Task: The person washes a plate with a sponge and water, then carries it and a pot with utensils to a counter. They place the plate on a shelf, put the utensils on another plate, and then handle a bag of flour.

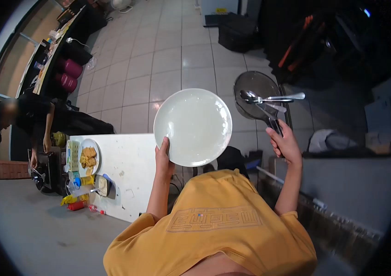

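Observation:
My left hand (162,160) is closed on the rim of a round, pale plate (197,124), its thumb over the top face. The plate's surface looks bare and shiny. Out to the right, my right hand (288,143) grips the black handle of a round grey pan (249,82). Several metal spoons (298,96) lie across the pan, some handles sticking out past its rim to the right. Both the plate and the pan are held up over the tiled floor, apart from each other.
On the left stands a white table (128,184) with a plate (95,146) of fried food, a green basket (72,156), a tub (104,185) and bottles. Beyond it, a person (34,115) works at a stove. A black bag (237,32) sits on the floor ahead.

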The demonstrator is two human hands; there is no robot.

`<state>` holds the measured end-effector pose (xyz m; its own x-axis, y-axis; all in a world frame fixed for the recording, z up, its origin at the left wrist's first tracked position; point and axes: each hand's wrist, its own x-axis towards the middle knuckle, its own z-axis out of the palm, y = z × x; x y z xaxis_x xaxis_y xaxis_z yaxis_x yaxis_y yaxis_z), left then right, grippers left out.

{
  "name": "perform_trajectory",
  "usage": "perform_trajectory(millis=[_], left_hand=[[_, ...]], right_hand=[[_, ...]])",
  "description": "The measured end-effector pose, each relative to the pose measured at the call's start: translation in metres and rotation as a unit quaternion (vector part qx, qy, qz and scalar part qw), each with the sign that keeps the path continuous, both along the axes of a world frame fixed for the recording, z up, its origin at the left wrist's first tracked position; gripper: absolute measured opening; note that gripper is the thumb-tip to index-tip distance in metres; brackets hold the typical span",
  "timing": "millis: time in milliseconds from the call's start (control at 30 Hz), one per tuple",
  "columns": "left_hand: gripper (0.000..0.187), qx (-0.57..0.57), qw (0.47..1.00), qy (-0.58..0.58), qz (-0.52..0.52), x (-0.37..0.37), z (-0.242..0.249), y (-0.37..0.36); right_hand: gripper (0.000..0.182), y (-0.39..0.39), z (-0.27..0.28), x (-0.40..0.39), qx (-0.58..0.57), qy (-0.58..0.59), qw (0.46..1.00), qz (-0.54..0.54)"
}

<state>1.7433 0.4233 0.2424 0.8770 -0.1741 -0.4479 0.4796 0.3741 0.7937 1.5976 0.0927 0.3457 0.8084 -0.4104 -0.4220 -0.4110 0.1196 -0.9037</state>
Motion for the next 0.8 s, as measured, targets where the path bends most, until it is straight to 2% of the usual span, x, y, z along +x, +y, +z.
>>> perform_trajectory(millis=[100, 167, 233, 300, 333, 567, 800], left_hand=[[0.047, 0.018, 1.0, -0.009, 0.021, 0.056, 0.004, -0.021], [0.054, 0.017, 0.999, 0.0, 0.035, 0.094, -0.002, -0.033], [0.053, 0.017, 0.997, 0.0, 0.08, 0.134, 0.001, -0.05], [0.05, 0.004, 0.997, -0.007, 0.079, 0.17, 0.001, -0.069], [0.04, 0.002, 0.993, -0.004, 0.119, 0.188, -0.002, -0.079], [0.043, -0.03, 0.968, -0.015, 0.248, 0.305, 0.013, -0.125], [0.045, -0.037, 0.946, -0.039, 0.321, 0.44, -0.007, -0.11]], right_hand=[[0.019, -0.026, 0.008, 0.067, -0.011, -0.007, 0.999, 0.031], [0.019, -0.045, 0.006, 0.117, -0.007, 0.016, 1.0, 0.022], [0.02, -0.067, 0.001, 0.171, -0.008, 0.01, 0.998, 0.059], [0.02, -0.093, -0.006, 0.228, -0.018, 0.01, 0.996, 0.089], [0.021, -0.107, -0.012, 0.258, -0.022, 0.0, 0.994, 0.11], [0.021, -0.161, -0.01, 0.459, -0.02, 0.002, 0.973, 0.229], [0.022, -0.149, -0.006, 0.652, -0.023, -0.015, 0.949, 0.313]])
